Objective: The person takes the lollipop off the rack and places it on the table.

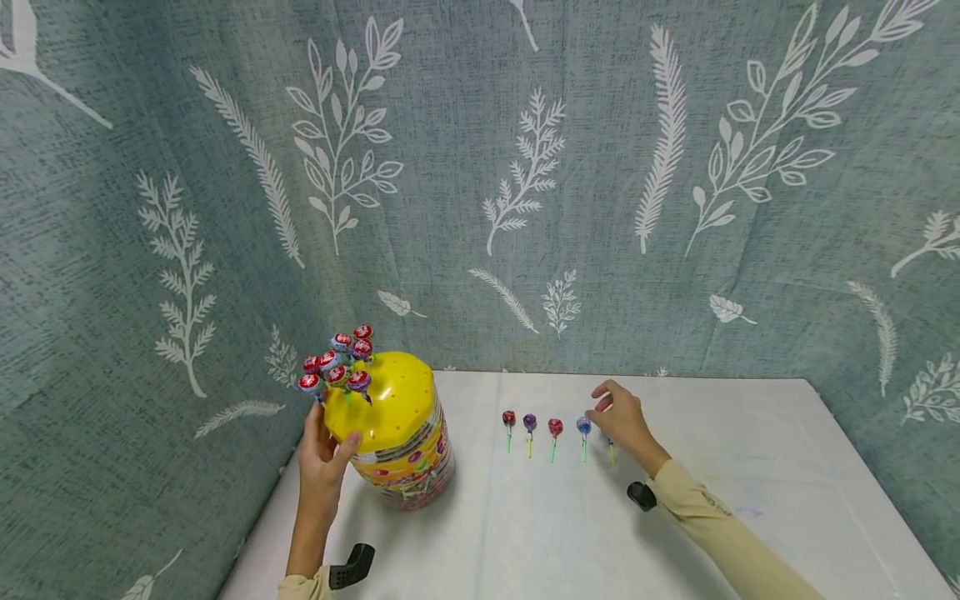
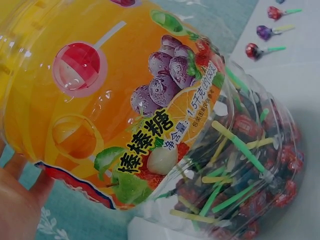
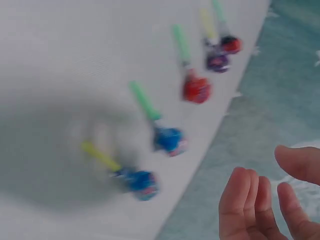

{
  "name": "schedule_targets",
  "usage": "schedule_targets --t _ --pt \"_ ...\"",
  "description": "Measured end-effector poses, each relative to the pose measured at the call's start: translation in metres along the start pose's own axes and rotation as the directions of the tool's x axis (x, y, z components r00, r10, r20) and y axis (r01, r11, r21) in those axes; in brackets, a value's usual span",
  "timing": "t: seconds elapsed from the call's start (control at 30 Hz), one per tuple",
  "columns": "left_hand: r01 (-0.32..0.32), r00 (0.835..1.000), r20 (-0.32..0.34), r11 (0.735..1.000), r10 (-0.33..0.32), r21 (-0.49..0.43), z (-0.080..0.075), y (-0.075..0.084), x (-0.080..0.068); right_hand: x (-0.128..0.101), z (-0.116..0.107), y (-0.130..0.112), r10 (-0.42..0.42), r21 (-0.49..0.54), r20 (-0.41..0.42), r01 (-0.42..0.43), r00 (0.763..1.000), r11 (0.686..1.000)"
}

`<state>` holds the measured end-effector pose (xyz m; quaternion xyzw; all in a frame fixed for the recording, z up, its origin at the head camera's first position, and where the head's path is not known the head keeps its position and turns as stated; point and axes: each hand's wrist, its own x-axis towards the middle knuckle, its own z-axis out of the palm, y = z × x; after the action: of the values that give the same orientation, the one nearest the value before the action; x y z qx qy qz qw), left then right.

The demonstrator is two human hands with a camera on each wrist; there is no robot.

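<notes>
My left hand (image 1: 324,458) holds the side of a large lollipop jar (image 1: 411,467), its thumb at the edge of the yellow lid (image 1: 397,400). Several wrapped lollipops (image 1: 337,377) stand upright in holes on the lid's left part. Through the jar's clear lower wall, more lollipops (image 2: 250,160) with green and yellow sticks show. My right hand (image 1: 622,421) hovers over the right end of a row of lollipops, fingers loosely bent and nothing between them. Closest to it are a blue lollipop (image 3: 170,140) on a green stick and another blue lollipop (image 3: 142,184) on a yellow stick.
Further left in the row lie a red lollipop (image 1: 555,427), a purple lollipop (image 1: 530,422) and a dark red lollipop (image 1: 508,417), sticks toward me. The white table (image 1: 750,500) meets a green leaf-patterned cloth (image 1: 450,208) behind and at the sides.
</notes>
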<state>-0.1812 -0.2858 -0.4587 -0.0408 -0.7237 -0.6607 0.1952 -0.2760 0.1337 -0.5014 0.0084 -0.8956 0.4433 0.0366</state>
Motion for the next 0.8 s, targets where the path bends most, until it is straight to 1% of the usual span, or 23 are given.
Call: schedule_targets --t 0.1,0.23,0.37,0.6,0.8 --pt "0.001 1.000 -0.003 1.000 -0.001 0.001 0.000 0.000 0.001 0.000 -0.001 -0.017 -0.018 0.038 0.021 0.018 1.000 0.999" --pt "0.007 1.000 -0.004 1.000 -0.007 -0.001 -0.001 0.001 0.002 -0.001 -0.001 -0.040 -0.085 0.094 0.034 0.081 0.996 0.992" --pt "0.005 1.000 -0.009 1.000 -0.005 0.013 -0.003 0.000 0.001 -0.005 0.000 -0.061 -0.164 0.146 0.041 0.157 0.986 0.977" --pt "-0.005 1.000 -0.019 1.000 0.005 0.015 -0.003 -0.003 -0.001 -0.011 -0.001 -0.098 -0.282 0.216 0.031 0.269 0.959 0.939" --pt "-0.012 1.000 -0.016 1.000 0.012 0.007 -0.002 -0.005 -0.001 -0.016 -0.001 -0.128 -0.374 0.260 0.031 0.354 0.927 0.898"
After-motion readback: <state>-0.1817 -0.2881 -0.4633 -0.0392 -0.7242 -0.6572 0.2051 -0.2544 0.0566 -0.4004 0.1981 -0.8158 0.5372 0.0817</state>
